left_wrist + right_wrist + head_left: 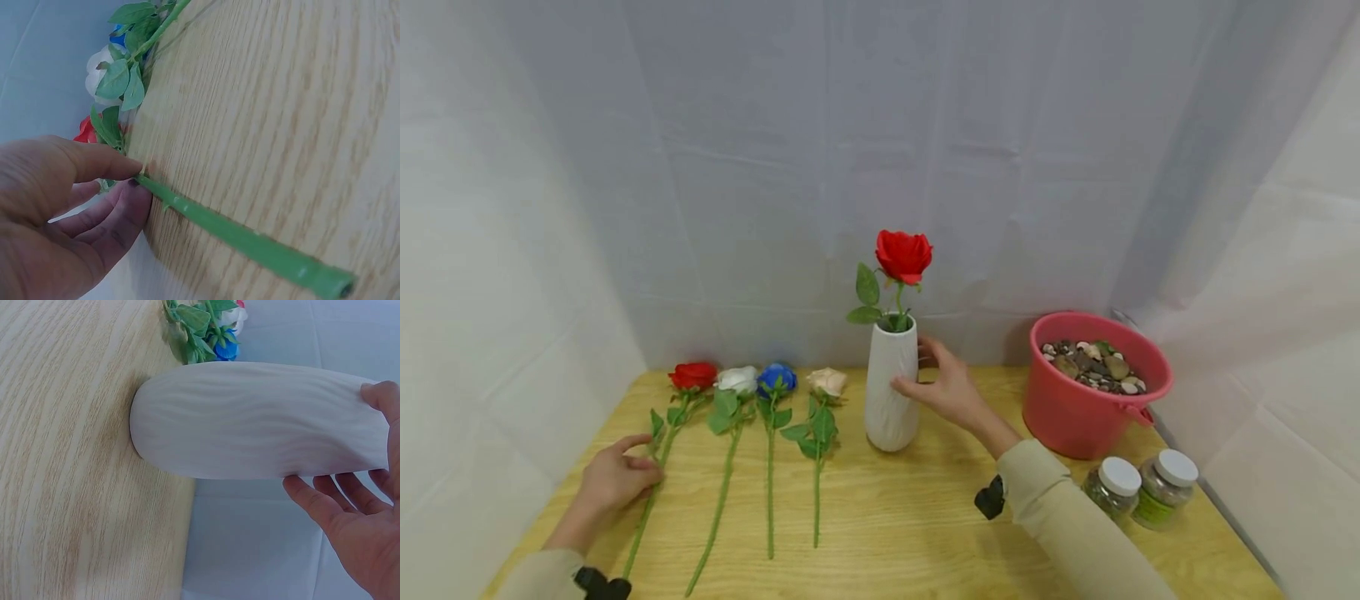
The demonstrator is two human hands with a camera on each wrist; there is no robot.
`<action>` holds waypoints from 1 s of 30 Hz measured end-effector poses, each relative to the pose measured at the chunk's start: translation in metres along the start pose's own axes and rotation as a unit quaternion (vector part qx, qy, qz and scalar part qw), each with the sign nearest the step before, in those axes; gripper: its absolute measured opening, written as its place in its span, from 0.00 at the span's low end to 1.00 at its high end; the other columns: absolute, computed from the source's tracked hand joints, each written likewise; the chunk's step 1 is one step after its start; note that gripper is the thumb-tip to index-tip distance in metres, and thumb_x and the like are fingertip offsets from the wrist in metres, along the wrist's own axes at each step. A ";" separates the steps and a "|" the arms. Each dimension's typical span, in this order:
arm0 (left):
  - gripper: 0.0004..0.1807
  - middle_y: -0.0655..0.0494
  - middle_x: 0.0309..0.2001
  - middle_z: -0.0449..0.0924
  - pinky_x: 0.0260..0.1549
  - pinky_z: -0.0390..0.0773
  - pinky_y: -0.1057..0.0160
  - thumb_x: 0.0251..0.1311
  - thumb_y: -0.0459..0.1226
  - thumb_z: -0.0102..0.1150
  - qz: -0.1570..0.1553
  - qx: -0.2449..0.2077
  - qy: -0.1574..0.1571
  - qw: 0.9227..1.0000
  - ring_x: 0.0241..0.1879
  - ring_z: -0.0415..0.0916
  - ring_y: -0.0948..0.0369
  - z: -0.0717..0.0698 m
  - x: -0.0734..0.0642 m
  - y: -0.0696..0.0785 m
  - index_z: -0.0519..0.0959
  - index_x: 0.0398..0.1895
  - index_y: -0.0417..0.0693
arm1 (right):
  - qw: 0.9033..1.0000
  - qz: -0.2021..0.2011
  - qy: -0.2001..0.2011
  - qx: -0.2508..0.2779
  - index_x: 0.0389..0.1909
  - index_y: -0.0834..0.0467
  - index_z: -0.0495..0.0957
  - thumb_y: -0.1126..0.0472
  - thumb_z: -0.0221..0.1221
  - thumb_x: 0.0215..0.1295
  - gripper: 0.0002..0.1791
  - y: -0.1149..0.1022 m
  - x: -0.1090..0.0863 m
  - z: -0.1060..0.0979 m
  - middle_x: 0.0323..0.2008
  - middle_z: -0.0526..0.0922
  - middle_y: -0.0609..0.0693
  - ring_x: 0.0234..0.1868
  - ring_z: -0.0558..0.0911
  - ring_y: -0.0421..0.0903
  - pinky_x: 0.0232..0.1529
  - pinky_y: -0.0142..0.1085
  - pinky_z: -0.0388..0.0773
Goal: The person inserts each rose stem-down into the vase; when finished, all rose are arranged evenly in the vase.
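My left hand point(616, 481) pinches the green stem of a red rose point(693, 376) that lies leftmost on the table. In the left wrist view, thumb and fingertips meet on that stem point(244, 240), whose cut end points toward the camera. A white ribbed vase point(891, 392) stands upright near the table's back edge. Around its right side, my right hand point(951, 390) grips it, thumb in front and fingers behind; the right wrist view shows fingertips against the vase wall point(250, 422). Another red rose point(904, 257) stands in the vase, its lower stem hidden inside.
Beside the held rose lie a white rose point(737, 380), a blue rose point(777, 379) and a cream rose point(827, 382) on the wooden table point(925, 533). At right are a pink bucket point(1075, 417) of stones and two white-lidded jars point(1120, 477). Pale sheeting point(760, 167) surrounds the table.
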State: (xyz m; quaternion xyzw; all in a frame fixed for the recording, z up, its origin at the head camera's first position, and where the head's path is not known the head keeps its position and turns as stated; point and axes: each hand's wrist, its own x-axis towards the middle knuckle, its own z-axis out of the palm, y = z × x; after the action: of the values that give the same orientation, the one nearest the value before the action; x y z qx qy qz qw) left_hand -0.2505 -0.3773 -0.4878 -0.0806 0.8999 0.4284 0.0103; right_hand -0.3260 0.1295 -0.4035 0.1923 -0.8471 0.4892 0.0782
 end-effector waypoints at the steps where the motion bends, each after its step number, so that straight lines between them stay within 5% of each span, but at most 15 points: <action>1: 0.42 0.44 0.38 0.89 0.28 0.89 0.62 0.60 0.31 0.68 0.002 0.009 0.003 1.000 0.28 0.86 0.62 0.000 0.000 0.001 0.61 0.75 0.25 | 1.000 0.000 0.000 0.001 0.74 0.58 0.68 0.53 0.76 0.62 0.43 0.000 0.000 0.000 0.62 0.82 0.62 0.61 0.83 0.59 0.61 0.55 0.84; 7: 0.43 0.48 0.39 0.90 0.30 0.87 0.64 0.64 0.31 0.64 -0.020 -0.033 -0.036 0.999 0.29 0.84 0.63 -0.007 0.000 0.006 0.55 0.78 0.26 | 1.000 0.006 -0.001 0.002 0.74 0.57 0.68 0.53 0.76 0.62 0.43 -0.001 0.001 -0.001 0.62 0.82 0.60 0.61 0.83 0.57 0.61 0.55 0.84; 13: 0.45 0.61 0.36 0.88 0.34 0.88 0.68 0.70 0.31 0.62 -0.083 -0.141 -0.087 0.983 0.32 0.83 0.68 -0.013 -0.002 0.009 0.48 0.81 0.26 | 1.000 0.006 -0.004 0.005 0.74 0.57 0.68 0.53 0.76 0.62 0.43 -0.001 0.002 -0.001 0.62 0.81 0.60 0.61 0.83 0.58 0.61 0.55 0.84; 18: 0.45 0.63 0.39 0.85 0.36 0.88 0.67 0.70 0.35 0.65 -0.091 -0.150 -0.103 0.979 0.34 0.83 0.68 -0.013 -0.002 0.013 0.51 0.81 0.29 | 1.000 0.006 -0.005 0.006 0.75 0.57 0.67 0.53 0.76 0.62 0.43 -0.001 0.001 -0.001 0.62 0.81 0.60 0.61 0.83 0.58 0.62 0.57 0.83; 25: 0.45 0.64 0.45 0.84 0.47 0.88 0.66 0.76 0.33 0.58 -0.025 -0.183 -0.129 0.974 0.42 0.84 0.71 -0.014 -0.002 0.030 0.42 0.83 0.29 | 1.000 0.006 -0.003 0.002 0.74 0.57 0.68 0.53 0.76 0.62 0.43 -0.002 0.001 -0.001 0.62 0.81 0.59 0.61 0.83 0.58 0.61 0.55 0.84; 30: 0.45 0.64 0.40 0.83 0.50 0.89 0.65 0.75 0.29 0.59 0.030 -0.227 -0.113 0.967 0.43 0.85 0.71 -0.007 -0.005 0.052 0.41 0.83 0.28 | 1.000 0.000 -0.003 -0.004 0.75 0.57 0.67 0.52 0.76 0.62 0.43 -0.001 0.000 -0.001 0.62 0.81 0.59 0.61 0.83 0.57 0.62 0.54 0.84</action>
State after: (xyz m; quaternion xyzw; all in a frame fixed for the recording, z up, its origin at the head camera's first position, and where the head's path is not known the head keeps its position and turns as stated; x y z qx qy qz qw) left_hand -0.2529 -0.3502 -0.4428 -0.0052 0.7744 0.6276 0.0802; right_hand -0.3262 0.1296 -0.4025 0.1935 -0.8494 0.4851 0.0762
